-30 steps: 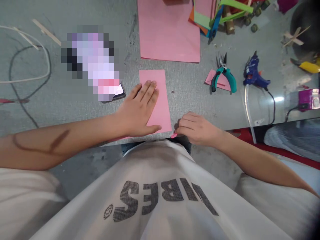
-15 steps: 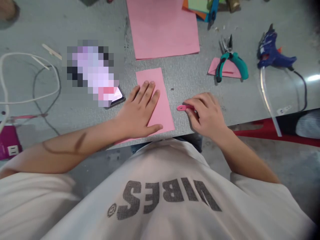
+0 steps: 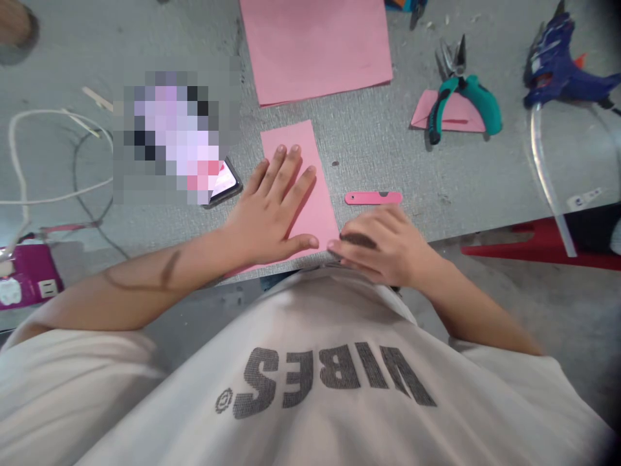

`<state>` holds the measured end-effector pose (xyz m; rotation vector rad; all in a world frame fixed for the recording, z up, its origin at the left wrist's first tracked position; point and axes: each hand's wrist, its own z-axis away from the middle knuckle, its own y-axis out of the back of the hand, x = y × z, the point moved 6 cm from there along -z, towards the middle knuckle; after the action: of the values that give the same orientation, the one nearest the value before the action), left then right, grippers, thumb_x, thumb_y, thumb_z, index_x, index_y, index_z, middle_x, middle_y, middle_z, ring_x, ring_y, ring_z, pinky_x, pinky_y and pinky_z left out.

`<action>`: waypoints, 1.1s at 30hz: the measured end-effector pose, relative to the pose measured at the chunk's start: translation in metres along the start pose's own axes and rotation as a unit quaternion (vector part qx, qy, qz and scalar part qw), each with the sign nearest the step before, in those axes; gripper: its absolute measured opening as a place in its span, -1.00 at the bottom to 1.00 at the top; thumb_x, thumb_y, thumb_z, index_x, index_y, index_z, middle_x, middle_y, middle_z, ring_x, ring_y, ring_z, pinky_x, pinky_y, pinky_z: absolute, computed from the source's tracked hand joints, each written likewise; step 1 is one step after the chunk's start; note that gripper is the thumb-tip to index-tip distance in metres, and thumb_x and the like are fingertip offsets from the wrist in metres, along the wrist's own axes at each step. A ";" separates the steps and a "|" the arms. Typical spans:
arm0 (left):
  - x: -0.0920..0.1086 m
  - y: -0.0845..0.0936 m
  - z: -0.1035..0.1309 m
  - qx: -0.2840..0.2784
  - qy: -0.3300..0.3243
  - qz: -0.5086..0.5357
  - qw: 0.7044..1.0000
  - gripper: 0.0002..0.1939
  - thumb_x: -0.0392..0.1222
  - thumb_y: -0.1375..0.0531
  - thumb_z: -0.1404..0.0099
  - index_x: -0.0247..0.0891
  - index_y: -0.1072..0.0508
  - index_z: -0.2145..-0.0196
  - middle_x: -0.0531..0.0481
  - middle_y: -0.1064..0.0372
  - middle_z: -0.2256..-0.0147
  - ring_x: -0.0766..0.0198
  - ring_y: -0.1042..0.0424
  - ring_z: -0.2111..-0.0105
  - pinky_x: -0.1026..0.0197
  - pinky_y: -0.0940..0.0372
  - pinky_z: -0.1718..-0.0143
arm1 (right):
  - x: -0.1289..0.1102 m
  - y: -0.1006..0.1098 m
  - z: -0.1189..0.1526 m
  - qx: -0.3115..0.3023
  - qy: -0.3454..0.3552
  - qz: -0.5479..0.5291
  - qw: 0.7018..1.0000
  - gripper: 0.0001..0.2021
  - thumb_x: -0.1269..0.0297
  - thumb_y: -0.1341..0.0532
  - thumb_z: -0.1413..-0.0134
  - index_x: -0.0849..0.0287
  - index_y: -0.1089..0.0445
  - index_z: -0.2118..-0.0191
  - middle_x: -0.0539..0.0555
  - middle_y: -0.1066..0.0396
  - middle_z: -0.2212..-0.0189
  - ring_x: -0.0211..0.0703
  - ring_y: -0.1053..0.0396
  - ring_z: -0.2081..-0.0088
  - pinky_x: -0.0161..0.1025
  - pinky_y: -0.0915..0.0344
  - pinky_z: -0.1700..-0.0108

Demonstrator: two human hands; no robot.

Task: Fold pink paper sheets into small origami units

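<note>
Flat on a narrow pink paper (image 3: 317, 194) lies my left hand (image 3: 272, 210), its fingers spread over the sheet. My right hand (image 3: 388, 249) is at the lower right corner of that paper, fingers curled, with a fingertip by the corner; whether it pinches the paper cannot be made out. Just above the right hand, a pink folding cutter (image 3: 372, 198) rests on the table, not held. A phone (image 3: 226, 184), mostly blurred out, lies left of the paper.
A large pink sheet (image 3: 317, 52) lies at the top. Teal pliers (image 3: 485, 107) rest on folded pink paper, with a blue glue gun (image 3: 557, 61) farther right. White cable (image 3: 22, 168) and a purple power box (image 3: 32, 275) are at the left.
My right hand has let go of the pink cutter and moved down and left to the paper's corner. My left hand stays on the paper. The view has shifted slightly.
</note>
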<state>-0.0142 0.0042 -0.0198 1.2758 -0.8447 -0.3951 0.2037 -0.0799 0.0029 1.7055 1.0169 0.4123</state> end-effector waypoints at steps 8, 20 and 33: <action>0.001 -0.003 0.000 -0.015 -0.009 -0.015 1.000 0.34 0.83 0.22 -0.38 -0.23 0.18 -0.73 -0.36 0.45 -0.73 -0.43 0.42 -0.73 -0.45 0.40 -0.66 | -0.014 -0.024 0.008 -0.046 -0.034 0.023 0.998 -0.46 -0.19 -0.30 -0.53 -0.24 -0.46 -0.48 0.05 -0.40 0.24 0.01 -0.17 0.20 0.03 -0.09 0.07; 0.007 0.001 -0.002 -0.030 -0.007 -0.018 0.999 0.18 0.68 -0.01 -0.50 -0.12 0.14 -0.74 -0.34 0.34 -0.73 -0.44 0.34 -0.72 -0.51 0.37 -0.65 | -0.009 -0.021 0.012 -0.035 -0.052 0.003 0.998 -0.54 -0.15 -0.29 -0.56 -0.28 -0.49 -0.43 0.02 -0.36 0.27 -0.02 -0.19 0.20 0.02 -0.10 0.06; 0.008 -0.003 -0.002 -0.033 -0.017 -0.017 0.999 0.21 0.66 -0.04 -0.49 -0.18 0.17 -0.74 -0.40 0.37 -0.73 -0.50 0.33 -0.72 -0.57 0.42 -0.63 | -0.014 -0.016 0.024 0.041 -0.039 0.051 0.997 -0.48 -0.04 -0.35 -0.54 -0.29 -0.39 -0.50 -0.02 -0.37 0.28 -0.03 -0.24 0.20 0.00 -0.14 0.07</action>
<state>-0.0068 -0.0005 -0.0203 1.2271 -0.8323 -0.4686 0.2049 -0.1042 -0.0180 1.8389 0.9031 0.3701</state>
